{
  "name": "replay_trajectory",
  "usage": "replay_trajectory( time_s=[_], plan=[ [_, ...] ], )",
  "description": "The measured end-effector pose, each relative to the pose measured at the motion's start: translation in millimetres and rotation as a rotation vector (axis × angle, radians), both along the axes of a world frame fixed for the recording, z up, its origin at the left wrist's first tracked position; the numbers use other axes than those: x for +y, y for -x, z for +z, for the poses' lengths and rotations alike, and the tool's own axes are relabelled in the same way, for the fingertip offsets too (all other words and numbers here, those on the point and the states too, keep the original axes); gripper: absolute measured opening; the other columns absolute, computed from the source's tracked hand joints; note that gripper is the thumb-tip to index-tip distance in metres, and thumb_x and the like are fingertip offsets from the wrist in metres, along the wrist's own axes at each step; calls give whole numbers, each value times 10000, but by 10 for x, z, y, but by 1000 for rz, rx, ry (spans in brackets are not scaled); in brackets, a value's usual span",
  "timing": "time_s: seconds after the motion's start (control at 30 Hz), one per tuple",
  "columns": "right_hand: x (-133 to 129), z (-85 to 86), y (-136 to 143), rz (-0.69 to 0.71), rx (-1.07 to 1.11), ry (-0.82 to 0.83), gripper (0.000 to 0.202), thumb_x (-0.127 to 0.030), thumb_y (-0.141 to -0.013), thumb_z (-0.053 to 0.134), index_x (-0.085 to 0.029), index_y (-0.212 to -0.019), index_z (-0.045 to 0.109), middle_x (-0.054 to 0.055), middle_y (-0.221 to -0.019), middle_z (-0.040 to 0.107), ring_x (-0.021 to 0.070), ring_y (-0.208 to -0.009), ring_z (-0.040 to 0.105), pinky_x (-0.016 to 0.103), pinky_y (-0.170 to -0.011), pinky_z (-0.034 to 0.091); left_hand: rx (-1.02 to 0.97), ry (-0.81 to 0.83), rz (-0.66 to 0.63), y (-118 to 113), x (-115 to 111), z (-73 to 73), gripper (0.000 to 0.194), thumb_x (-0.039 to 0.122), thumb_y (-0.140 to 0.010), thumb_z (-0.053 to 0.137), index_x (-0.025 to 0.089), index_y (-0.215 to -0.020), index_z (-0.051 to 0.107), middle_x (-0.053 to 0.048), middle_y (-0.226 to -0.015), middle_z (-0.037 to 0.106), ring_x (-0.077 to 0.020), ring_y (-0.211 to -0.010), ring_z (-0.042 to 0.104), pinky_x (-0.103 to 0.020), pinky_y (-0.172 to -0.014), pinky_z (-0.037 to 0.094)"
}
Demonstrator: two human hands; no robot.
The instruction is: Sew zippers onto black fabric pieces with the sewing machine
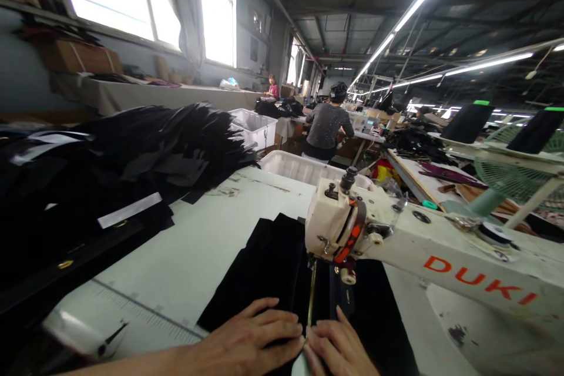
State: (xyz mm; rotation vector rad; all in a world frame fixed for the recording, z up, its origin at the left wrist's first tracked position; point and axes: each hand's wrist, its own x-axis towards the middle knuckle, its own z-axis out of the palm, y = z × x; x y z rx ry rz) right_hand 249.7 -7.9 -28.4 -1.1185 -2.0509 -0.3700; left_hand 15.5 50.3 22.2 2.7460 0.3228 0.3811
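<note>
A black fabric piece (264, 264) lies under the head of a sewing machine (335, 223). A narrow gold-coloured zipper (311, 294) runs from the needle area towards me. My left hand (259, 338) rests on the cloth left of this strip, fingers together, their tips gripping the fabric beside it. On the other side my right hand (337, 346) has bent fingers closed on the cloth, its fingertips almost meeting the left ones. Both thumbs are mostly hidden. A dark strip with small gold marks (347, 296) lies right of the zipper.
A large heap of black pieces (176, 141) covers the left. The pale table (194, 247) has a ruler scale (141, 305) near its front edge. Beyond are a white bin (291, 165) and a seated person (328, 123). Thread cones (469, 120) and a green fan (506, 176) stand right.
</note>
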Motion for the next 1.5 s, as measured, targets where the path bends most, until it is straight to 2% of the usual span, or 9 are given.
replay_trajectory(
  time_s=[0.13,0.27,0.5,0.67,0.8,0.9,1.07,1.27,1.5],
  plan=[
    [113,39,-120,68,-100,40,157,-127,-923,560,-228,-1000,653,-16,-832,672,107,-800,695,318,-1079,430,147,109,28,-18,22,412,649,219,-891,705,151,-1473,424,-111,-1452,515,-255,-1371,443,-435,-1197,260],
    [200,82,-140,59,-94,116,174,-127,-937,530,-234,-1012,644,-4,-874,664,123,-852,691,349,-1078,448,239,172,76,-67,67,550,646,187,-892,686,133,-1479,420,-113,-1490,467,-239,-1415,378,-440,-1210,210],
    [351,154,-159,45,0,206,194,-156,-967,497,-254,-959,664,-1,-906,665,132,-880,680,240,-917,548,214,197,76,-114,250,431,656,157,-874,652,143,-1486,412,-120,-1514,431,-243,-1430,349,-451,-1215,189],
    [445,149,-188,-21,-7,192,224,-180,-987,470,-254,-977,682,14,-958,689,154,-928,689,239,-869,562,162,117,54,-165,406,309,655,157,-867,640,157,-1482,414,-121,-1499,455,-241,-1421,367,-448,-1218,187],
    [532,193,-163,-56,3,208,277,-195,-997,422,-255,-959,690,21,-958,697,153,-845,704,232,-754,583,107,104,59,-206,516,252,626,172,-876,642,177,-1468,436,-119,-1465,489,-234,-1395,406,-447,-1212,197],
    [571,215,-137,-117,11,170,310,-203,-988,395,-240,-939,698,40,-945,707,181,-823,704,286,-750,591,98,86,48,-238,579,265,602,174,-893,620,180,-1467,438,-127,-1450,495,-239,-1387,414,-451,-1208,204],
    [541,154,-152,-264,25,180,271,-243,-912,498,-237,-1126,664,79,-1105,682,276,-1016,659,445,-865,570,139,56,77,-289,608,298,589,137,-884,633,161,-1448,465,-116,-1433,507,-225,-1368,431,-416,-1219,180],
    [590,113,-92,-459,49,219,234,-204,-741,637,-171,-972,639,119,-1003,647,300,-942,622,426,-795,549,112,53,74,-300,599,263,575,109,-863,612,134,-1425,495,-122,-1420,524,-234,-1361,441,-409,-1216,191],
    [625,144,13,-522,-27,210,135,-164,-785,630,-177,-918,647,121,-950,657,336,-957,593,447,-788,478,78,10,62,-322,638,174,612,91,-806,557,152,-1411,499,-104,-1388,556,-230,-1327,471,-421,-1208,203]
  ],
)
